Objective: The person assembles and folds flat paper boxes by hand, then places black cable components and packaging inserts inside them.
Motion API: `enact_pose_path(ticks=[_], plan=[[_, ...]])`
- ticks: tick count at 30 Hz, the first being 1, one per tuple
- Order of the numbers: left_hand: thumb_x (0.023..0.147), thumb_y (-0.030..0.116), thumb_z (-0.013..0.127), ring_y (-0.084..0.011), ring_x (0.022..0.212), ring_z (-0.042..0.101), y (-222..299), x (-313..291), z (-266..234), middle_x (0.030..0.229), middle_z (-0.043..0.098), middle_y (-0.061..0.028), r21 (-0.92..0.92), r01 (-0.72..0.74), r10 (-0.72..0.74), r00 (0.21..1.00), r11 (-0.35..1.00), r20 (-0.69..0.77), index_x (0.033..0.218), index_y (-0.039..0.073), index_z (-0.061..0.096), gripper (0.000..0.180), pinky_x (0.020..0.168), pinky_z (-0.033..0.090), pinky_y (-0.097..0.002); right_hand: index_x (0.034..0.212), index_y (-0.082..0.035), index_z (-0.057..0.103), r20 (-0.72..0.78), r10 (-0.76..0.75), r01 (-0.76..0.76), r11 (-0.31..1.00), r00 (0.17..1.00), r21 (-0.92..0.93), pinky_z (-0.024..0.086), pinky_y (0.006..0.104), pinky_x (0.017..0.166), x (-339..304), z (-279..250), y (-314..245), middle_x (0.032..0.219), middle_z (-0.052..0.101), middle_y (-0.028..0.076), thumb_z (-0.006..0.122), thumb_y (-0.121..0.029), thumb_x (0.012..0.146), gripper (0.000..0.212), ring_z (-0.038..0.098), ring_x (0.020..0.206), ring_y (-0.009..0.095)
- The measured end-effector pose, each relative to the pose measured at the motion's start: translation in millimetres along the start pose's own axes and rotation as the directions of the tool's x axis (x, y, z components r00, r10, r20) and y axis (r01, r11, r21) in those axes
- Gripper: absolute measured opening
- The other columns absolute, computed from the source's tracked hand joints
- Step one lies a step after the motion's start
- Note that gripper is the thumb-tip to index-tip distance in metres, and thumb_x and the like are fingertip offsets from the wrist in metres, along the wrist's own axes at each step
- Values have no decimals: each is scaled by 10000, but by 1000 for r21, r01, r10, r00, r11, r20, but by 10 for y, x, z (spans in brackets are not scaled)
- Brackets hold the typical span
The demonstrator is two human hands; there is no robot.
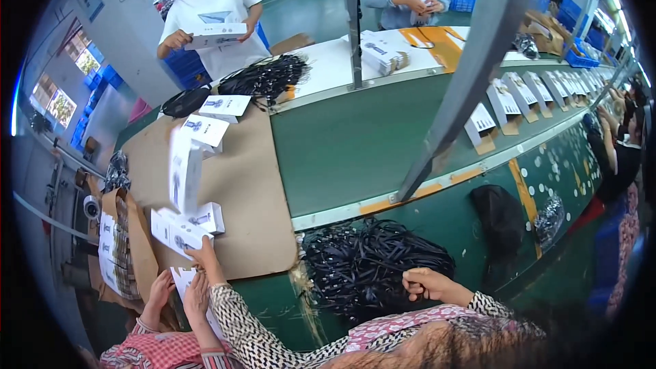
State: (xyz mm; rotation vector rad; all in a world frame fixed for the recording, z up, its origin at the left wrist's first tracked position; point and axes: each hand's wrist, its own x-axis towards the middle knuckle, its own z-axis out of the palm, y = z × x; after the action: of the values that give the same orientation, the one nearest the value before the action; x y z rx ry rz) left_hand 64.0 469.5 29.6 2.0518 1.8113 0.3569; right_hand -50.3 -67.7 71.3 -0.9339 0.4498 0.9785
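Note:
My left hand (203,260), in a black-and-white patterned sleeve, grips the near right end of a flat white printed box (179,234) at the cardboard sheet's left edge. Against its far right side sits another white box (208,217). My right hand (430,284) is curled closed over the right part of a heap of thin black cables (372,263). Whether a cable is inside its fingers is hidden. Beyond my left hand, a motion-smeared white box (184,172) stands upright or hangs above the cardboard; I cannot tell which.
Beside me at left, a co-worker's hands (197,295) hold a white box. A carton (140,246) of boxes stands there. Boxes line the green conveyor (355,143); a grey metal post (465,89) slants across it. Two people work opposite. A black bag (497,215) lies right.

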Motion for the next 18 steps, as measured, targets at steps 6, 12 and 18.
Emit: enact_pose_path(ticks=[6,12,18], plan=[[861,252,523,-260,1130,466,-660,-1514,-636,1260,454,-136,-924,220,714,587,313,382,1332,27,334,555,949,387,-382,765,-34,519,107,-21,-12,955,994,296,315,220,442,-206,-333,19,621,404,12,490,-241,928,265,353,494,83],[815,443,408,-310,1049,549,-892,-3304,-798,1200,546,-134,-334,899,639,83,283,764,1232,17,487,601,911,437,-471,764,-71,508,-95,-400,411,884,912,224,216,166,327,-977,-535,-731,982,617,139,490,-222,905,207,320,382,65],[749,602,334,-470,825,566,-911,-4097,-636,1116,539,-237,-13,848,541,-327,530,775,1279,31,415,783,635,483,-567,884,-79,503,-160,-845,855,481,511,192,238,183,351,-1561,-282,-1492,707,530,16,443,-255,953,198,302,397,35]])
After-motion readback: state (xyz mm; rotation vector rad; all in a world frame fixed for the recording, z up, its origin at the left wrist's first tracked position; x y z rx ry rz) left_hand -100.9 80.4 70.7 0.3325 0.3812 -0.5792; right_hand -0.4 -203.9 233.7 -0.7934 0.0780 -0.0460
